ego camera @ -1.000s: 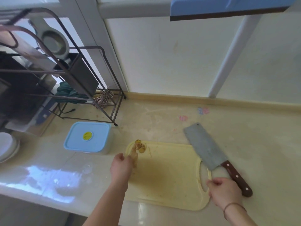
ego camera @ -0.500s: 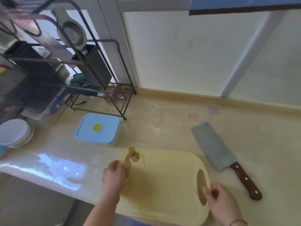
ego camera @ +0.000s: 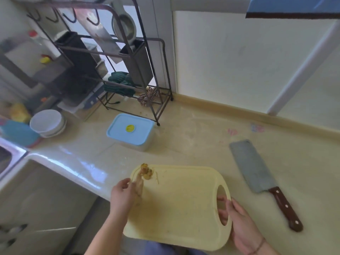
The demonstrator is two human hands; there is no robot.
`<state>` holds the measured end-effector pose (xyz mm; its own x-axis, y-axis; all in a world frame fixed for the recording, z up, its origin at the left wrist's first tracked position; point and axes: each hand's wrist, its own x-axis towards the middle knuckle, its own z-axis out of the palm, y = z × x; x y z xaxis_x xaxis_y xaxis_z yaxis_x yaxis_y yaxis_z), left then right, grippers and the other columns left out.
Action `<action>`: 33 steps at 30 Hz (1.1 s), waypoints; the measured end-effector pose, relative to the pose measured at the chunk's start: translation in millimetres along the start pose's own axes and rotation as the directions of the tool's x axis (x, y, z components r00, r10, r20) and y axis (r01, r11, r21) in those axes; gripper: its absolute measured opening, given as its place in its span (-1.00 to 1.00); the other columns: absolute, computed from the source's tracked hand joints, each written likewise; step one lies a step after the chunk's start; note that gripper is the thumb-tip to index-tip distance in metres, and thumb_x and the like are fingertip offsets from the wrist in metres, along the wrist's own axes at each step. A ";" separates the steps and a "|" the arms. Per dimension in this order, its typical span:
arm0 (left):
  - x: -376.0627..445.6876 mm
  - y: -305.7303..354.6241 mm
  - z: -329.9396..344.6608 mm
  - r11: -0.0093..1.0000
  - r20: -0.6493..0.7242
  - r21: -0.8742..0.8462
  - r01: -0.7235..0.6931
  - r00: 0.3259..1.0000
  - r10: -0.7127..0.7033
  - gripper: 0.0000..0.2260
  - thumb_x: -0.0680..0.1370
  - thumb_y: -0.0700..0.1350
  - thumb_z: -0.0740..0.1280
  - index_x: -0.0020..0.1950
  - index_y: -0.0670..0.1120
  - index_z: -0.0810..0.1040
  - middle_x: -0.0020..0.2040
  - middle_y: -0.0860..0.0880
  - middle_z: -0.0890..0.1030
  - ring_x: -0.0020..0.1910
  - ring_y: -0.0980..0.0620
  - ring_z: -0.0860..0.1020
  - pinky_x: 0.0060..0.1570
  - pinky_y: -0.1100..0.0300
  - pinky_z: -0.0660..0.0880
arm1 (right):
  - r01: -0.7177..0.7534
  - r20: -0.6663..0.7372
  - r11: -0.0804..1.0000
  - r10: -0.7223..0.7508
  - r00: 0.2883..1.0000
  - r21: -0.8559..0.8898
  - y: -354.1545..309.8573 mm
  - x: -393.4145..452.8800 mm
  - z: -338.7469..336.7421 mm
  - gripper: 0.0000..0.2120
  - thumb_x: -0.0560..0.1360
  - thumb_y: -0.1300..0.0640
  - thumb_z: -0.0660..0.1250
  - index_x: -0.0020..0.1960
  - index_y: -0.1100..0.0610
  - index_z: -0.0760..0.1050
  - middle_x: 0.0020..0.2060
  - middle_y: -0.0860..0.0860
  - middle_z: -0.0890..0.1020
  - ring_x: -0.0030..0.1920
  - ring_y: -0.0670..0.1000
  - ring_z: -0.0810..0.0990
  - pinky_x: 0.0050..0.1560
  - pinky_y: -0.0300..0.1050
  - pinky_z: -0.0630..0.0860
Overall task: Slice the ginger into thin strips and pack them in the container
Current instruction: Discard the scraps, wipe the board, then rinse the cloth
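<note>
A small clump of yellow-brown ginger pieces [ego camera: 146,173] lies at the far left corner of the pale yellow cutting board [ego camera: 180,205]. My left hand [ego camera: 125,194] reaches onto the board with straight fingers, whose tips touch the ginger. My right hand [ego camera: 239,223] grips the board's right end, fingers curled through the oval handle hole. The board's near edge hangs out past the counter's front edge. The container [ego camera: 130,130], its blue lid on, sits on the counter beyond the board. A cleaver [ego camera: 257,168] with a brown handle lies on the counter to the right.
A dark wire rack [ego camera: 128,70] with holders and cloths stands at the back left, just behind the container. Stacked white bowls [ego camera: 47,122] sit at the left, near a sink edge [ego camera: 7,155]. A wall closes off the counter's back.
My right hand moved from beside the cleaver's handle into the board's handle hole and now grips it. The board has shifted toward me, past the counter's front edge. My left hand stays at the ginger.
</note>
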<state>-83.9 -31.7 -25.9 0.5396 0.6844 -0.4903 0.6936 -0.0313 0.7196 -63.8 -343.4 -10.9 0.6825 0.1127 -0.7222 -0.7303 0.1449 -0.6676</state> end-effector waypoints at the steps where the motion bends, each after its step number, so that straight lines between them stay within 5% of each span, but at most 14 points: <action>1: -1.5 -2.7 -6.5 1.000 -0.021 0.002 -0.009 1.000 0.009 -0.66 0.62 -0.06 0.32 0.39 -0.10 0.50 0.24 -0.14 0.57 0.09 -0.10 0.51 0.09 0.03 0.47 | -0.002 0.018 1.000 0.003 1.000 -0.004 2.0 -0.8 4.6 -0.73 0.67 0.14 0.07 0.14 0.21 0.51 -0.15 0.39 0.65 -0.21 0.22 0.62 -0.13 0.08 0.51; 7: -9.7 -23.7 -46.5 0.993 -0.109 0.043 -0.108 0.988 0.112 -0.66 0.63 0.00 0.31 0.37 -0.08 0.51 0.17 -0.04 0.57 0.05 0.00 0.53 0.05 0.06 0.46 | 0.002 0.075 1.000 0.000 0.997 -0.026 13.1 -0.5 30.1 -0.73 0.67 0.14 0.08 0.14 0.22 0.51 -0.11 0.40 0.65 -0.13 0.27 0.62 -0.12 0.08 0.52; 11: -11.7 -40.8 -78.4 0.970 -0.156 0.102 -0.221 0.959 0.235 -0.57 0.61 0.09 0.29 0.42 -0.09 0.45 0.28 -0.01 0.49 0.18 0.02 0.51 0.27 0.02 0.46 | 0.027 0.111 0.996 -0.018 0.994 -0.080 17.4 3.3 54.5 -0.74 0.66 0.15 0.10 0.14 0.23 0.52 -0.12 0.39 0.63 -0.13 0.24 0.58 -0.09 0.06 0.47; 15: -7.3 -69.2 -122.2 0.921 -0.145 0.171 -0.349 0.916 0.374 -0.33 0.54 0.40 0.11 0.54 0.04 0.30 0.49 0.18 0.29 0.48 0.21 0.23 0.49 0.12 0.20 | 0.026 0.196 0.986 0.007 0.980 -0.166 27.5 -2.4 93.8 -0.73 0.66 0.13 0.09 0.15 0.21 0.52 -0.07 0.50 0.58 -0.13 0.25 0.57 -0.11 0.04 0.48; 19: 6.4 -112.0 -181.8 0.832 -0.116 0.353 -0.428 0.862 0.493 -0.37 0.60 0.33 0.03 0.61 0.07 0.14 0.62 0.17 0.05 0.58 0.22 -0.01 0.56 0.10 0.02 | 0.033 0.258 0.960 0.042 0.965 -0.279 57.0 -12.9 157.0 -0.74 0.66 0.13 0.09 0.06 0.15 0.55 -0.33 0.28 0.62 -0.38 0.12 0.55 -0.42 -0.14 0.49; 22: 6.2 -142.6 -223.6 0.721 -0.126 0.539 -0.435 0.805 0.580 -0.37 0.63 0.32 0.01 0.61 0.02 0.15 0.64 0.07 0.03 0.61 0.08 -0.06 0.58 -0.01 -0.03 | 0.026 0.280 0.938 0.076 0.957 -0.345 92.9 -23.7 215.5 -0.75 0.66 0.15 0.09 0.06 0.16 0.55 -0.25 0.21 0.68 -0.32 0.18 0.63 -0.39 -0.13 0.58; 25: -3.7 -165.7 -238.5 0.579 0.051 0.620 -0.530 0.763 0.645 -0.37 0.65 0.30 -0.08 0.63 0.00 0.05 0.65 0.02 -0.04 0.62 0.00 -0.10 0.53 -0.08 -0.06 | 0.029 0.330 0.909 0.121 0.936 -0.416 135.3 -34.2 272.6 -0.75 0.66 0.12 0.09 0.12 0.20 0.51 -0.15 0.19 0.66 -0.16 0.19 0.64 -0.18 -0.01 0.52; 28: -2.0 -192.9 -233.6 0.452 0.230 0.652 -0.609 0.727 0.647 -0.39 0.67 0.25 -0.09 0.64 -0.02 -0.05 0.65 0.00 -0.10 0.61 0.00 -0.19 0.52 0.00 -0.14 | 0.009 0.362 0.897 0.169 0.917 -0.441 177.0 -40.4 314.5 -0.78 0.66 0.12 0.10 0.09 0.17 0.50 -0.21 0.22 0.68 -0.28 0.19 0.63 -0.21 -0.04 0.56; 33: 18.5 -241.1 -234.7 0.568 0.327 0.568 -0.596 0.796 0.508 -0.38 0.70 0.17 0.04 0.63 -0.04 -0.17 0.61 0.03 -0.27 0.53 0.11 -0.43 0.48 0.00 -0.40 | -0.040 0.374 0.892 0.229 0.899 -0.449 237.0 -33.7 351.8 -0.75 0.65 0.16 0.06 0.20 0.23 0.44 -0.42 0.16 0.65 -0.54 -0.03 0.57 -0.51 -0.32 0.49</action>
<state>-353.1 159.5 -93.1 0.9386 0.2908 -0.1855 0.3434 -0.8393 0.4215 -249.5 32.9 -81.1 0.4576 0.5018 -0.7340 -0.6923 -0.3170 -0.6483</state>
